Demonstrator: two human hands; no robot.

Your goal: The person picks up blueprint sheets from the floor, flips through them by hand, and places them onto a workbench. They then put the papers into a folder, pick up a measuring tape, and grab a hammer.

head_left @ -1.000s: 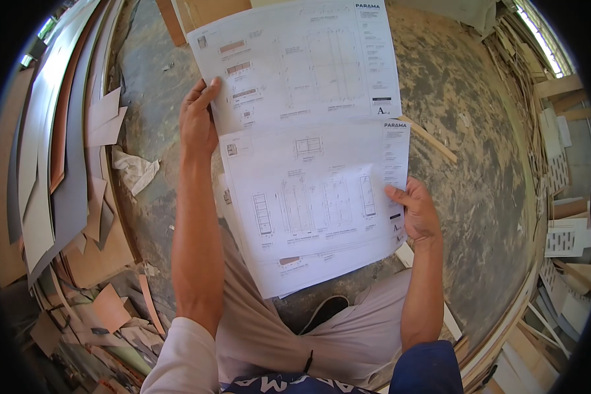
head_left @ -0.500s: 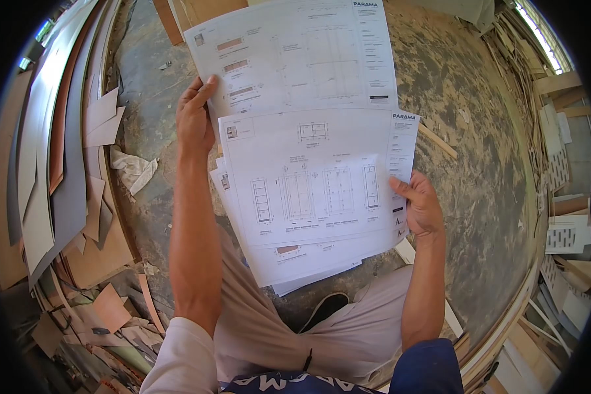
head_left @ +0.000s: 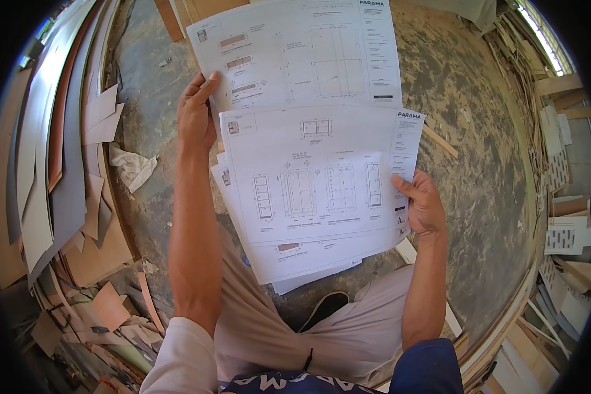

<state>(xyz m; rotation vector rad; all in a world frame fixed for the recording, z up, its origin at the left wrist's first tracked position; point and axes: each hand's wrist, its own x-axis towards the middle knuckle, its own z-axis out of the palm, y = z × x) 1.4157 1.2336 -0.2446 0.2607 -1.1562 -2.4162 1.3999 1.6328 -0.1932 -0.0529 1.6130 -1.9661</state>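
My left hand [head_left: 198, 111] pinches the left edge of the upper drawing sheet [head_left: 289, 65], thumb on top and fingers underneath. That sheet carries line plans and small brown-filled details. My right hand [head_left: 421, 200] grips the right edge of the lower drawing sheet [head_left: 322, 177], which shows cabinet-like elevations and a "PARAMA" title strip. The lower sheet overlaps the bottom of the upper one. More paper sheets [head_left: 289, 253] stick out beneath it at the left and bottom. Both hands are closed on paper, held above my lap.
Stacked boards and sheet offcuts [head_left: 65, 131] lean along the left. Wood scraps [head_left: 121, 315] lie at lower left, and a crumpled white cloth [head_left: 132, 165] is on the stained concrete floor [head_left: 479, 197]. A wooden strip [head_left: 441, 141] lies right of the papers; more offcuts [head_left: 568, 233] line the right side.
Both sheets have shifted very slightly to the right, and the lower one a little upward. My grip on each sheet stays the same.
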